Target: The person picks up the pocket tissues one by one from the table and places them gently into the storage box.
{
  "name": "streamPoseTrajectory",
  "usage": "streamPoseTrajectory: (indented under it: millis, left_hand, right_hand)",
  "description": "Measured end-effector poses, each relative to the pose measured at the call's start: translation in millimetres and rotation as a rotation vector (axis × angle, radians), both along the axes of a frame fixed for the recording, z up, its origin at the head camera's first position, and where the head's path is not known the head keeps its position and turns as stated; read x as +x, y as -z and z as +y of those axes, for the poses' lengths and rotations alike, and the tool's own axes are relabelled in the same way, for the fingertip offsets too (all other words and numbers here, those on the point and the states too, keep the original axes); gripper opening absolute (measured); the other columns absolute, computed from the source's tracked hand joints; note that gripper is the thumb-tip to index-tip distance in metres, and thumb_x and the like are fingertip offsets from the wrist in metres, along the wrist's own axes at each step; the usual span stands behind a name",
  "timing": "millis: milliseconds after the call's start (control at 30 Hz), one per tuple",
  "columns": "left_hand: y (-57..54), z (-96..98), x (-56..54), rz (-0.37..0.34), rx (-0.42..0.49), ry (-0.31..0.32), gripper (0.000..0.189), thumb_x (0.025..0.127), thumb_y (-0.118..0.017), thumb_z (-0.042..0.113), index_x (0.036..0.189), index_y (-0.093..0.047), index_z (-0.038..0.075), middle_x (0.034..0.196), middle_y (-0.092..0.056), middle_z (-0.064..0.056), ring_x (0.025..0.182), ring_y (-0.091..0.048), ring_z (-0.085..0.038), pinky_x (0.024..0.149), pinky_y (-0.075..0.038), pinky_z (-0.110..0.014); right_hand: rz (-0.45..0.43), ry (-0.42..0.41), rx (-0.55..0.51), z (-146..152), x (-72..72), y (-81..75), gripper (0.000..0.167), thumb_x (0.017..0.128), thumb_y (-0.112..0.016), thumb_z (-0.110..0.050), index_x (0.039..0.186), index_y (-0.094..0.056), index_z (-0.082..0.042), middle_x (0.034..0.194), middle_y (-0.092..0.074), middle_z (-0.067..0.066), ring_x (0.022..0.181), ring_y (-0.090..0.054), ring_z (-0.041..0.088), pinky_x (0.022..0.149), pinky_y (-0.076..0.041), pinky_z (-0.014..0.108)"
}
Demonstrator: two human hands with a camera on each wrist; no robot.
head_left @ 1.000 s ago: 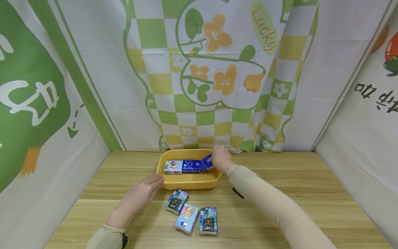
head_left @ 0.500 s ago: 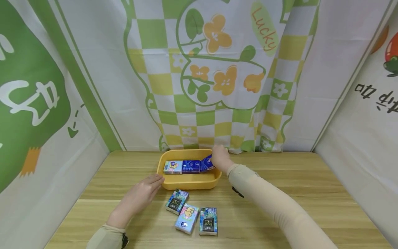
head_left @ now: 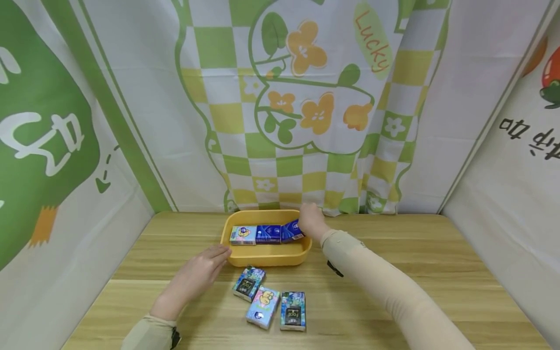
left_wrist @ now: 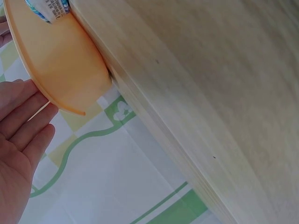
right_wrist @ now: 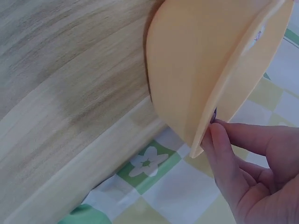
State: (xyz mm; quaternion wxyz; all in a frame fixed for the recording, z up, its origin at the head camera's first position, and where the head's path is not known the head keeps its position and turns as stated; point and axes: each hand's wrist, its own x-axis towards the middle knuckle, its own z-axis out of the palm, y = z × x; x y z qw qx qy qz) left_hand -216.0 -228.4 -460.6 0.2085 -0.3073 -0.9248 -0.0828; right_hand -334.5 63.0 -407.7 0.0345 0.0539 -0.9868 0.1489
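Right hand (head_left: 312,223) at the right end of the yellow tray (head_left: 268,260): thumb and forefinger pinch the end of the slanted blue packet (head_left: 291,230), whose dark edge just shows in the right wrist view. The packet lies inside the tray, askew to the flat blue packet (head_left: 269,234) beside it; the pale packet (head_left: 243,235) completes the row on the left. Left hand (head_left: 203,265): fingers straight and nearly together, tips against the tray's left end, gripping nothing. Likely faults: the slanted packet may jam between its neighbour and the end wall, since little room appears to remain there; forced down, it could shove the row leftward or crease. Should the pinch slacken early, it would probably settle crooked. Knuckles bearing on the rim could tip or slide the tray, as the left fingers seem merely to steady it. A slide toward the person would strike the nearest patterned packet (head_left: 250,283), which lies on the table (head_left: 393,282) close to the front wall, and push it into the cartoon packet (head_left: 263,306) touching or nearly touching it.
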Motion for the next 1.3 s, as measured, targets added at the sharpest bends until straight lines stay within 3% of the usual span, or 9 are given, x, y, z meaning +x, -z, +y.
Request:
streamPoseTrajectory:
  millis: [133,367,467,667,800,967,1100,1300]
  left_hand:
    - [0.4,0.0,0.5,0.003,0.002,0.000,0.033,0.087,-0.066,0.011,0.120,-0.064,0.003,0.122,-0.064,-0.015,0.113,-0.062,-0.029,0.095,-0.054,-0.042]
    - [0.7,-0.3,0.6,-0.004,0.006,-0.005,0.033,0.088,-0.066,0.011,0.120,-0.064,0.003,0.123,-0.064,-0.015,0.113,-0.061,-0.029,0.095,-0.053,-0.042]
    - [0.3,-0.3,0.8,-0.010,0.004,-0.007,0.033,0.088,-0.065,0.011,0.120,-0.064,0.003,0.123,-0.063,-0.016,0.113,-0.061,-0.030,0.096,-0.053,-0.042]
    - [-0.4,-0.1,1.0,-0.019,0.006,-0.010,0.033,0.088,-0.064,0.011,0.120,-0.063,0.003,0.123,-0.063,-0.017,0.114,-0.061,-0.031,0.096,-0.052,-0.043]
    - [0.2,0.0,0.3,-0.012,0.006,-0.004,0.033,0.088,-0.065,0.011,0.120,-0.064,0.003,0.122,-0.063,-0.017,0.113,-0.061,-0.031,0.096,-0.053,-0.043]
    - [0.1,-0.1,0.1,-0.010,0.003,-0.002,0.033,0.088,-0.065,0.012,0.120,-0.064,0.003,0.122,-0.063,-0.016,0.113,-0.061,-0.030,0.096,-0.053,-0.043]
    - [-0.3,0.0,0.3,-0.018,0.001,-0.007,0.033,0.088,-0.065,0.011,0.120,-0.064,0.003,0.123,-0.063,-0.016,0.114,-0.061,-0.030,0.096,-0.052,-0.043]
    - [-1.0,-0.2,1.2,-0.032,-0.002,-0.015,0.033,0.089,-0.064,0.011,0.120,-0.063,0.003,0.123,-0.063,-0.016,0.114,-0.061,-0.030,0.096,-0.052,-0.043]
  right_hand:
    - [-0.059,0.012,-0.021,1.4,-0.6,-2.4,0.004,0.080,-0.060,-0.005,0.079,-0.063,-0.002,0.082,-0.066,0.013,0.074,-0.064,0.027,0.054,-0.055,0.034]
    - [-0.255,0.011,-0.097,1.3,-5.8,-9.0,0.018,0.086,-0.059,-0.015,0.071,-0.061,-0.006,0.074,-0.072,0.013,0.064,-0.071,0.024,0.036,-0.045,0.019]
    - [-0.302,0.012,-0.125,-1.1,-6.1,-13.3,0.020,0.086,-0.059,-0.015,0.068,-0.058,-0.006,0.079,-0.072,0.016,0.067,-0.072,0.027,0.037,-0.047,0.020]
    - [-0.338,0.024,-0.133,-6.4,-8.6,-14.0,0.030,0.088,-0.062,-0.019,0.062,-0.052,-0.008,0.072,-0.068,0.012,0.069,-0.072,0.027,0.049,-0.058,0.026]
    - [-0.365,0.013,-0.089,-7.0,-11.0,-13.7,0.027,0.090,-0.061,-0.024,0.077,-0.062,0.000,0.078,-0.071,0.015,0.068,-0.072,0.026,0.046,-0.057,0.024]
    - [-0.411,0.025,-0.080,-8.5,-12.2,-15.2,0.041,0.092,-0.060,-0.030,0.111,-0.062,0.007,0.096,-0.069,0.020,0.067,-0.072,0.026,0.048,-0.058,0.025]
    - [-0.417,0.044,-0.089,-8.8,-11.4,-16.6,0.043,0.091,-0.061,-0.032,0.113,-0.061,0.005,0.101,-0.065,0.019,0.067,-0.072,0.025,0.050,-0.058,0.026]
    - [-0.421,-0.005,-0.045,-9.7,-10.8,-20.0,0.038,0.094,-0.057,-0.030,0.106,-0.064,0.005,0.084,-0.069,0.015,0.070,-0.072,0.026,0.050,-0.058,0.025]
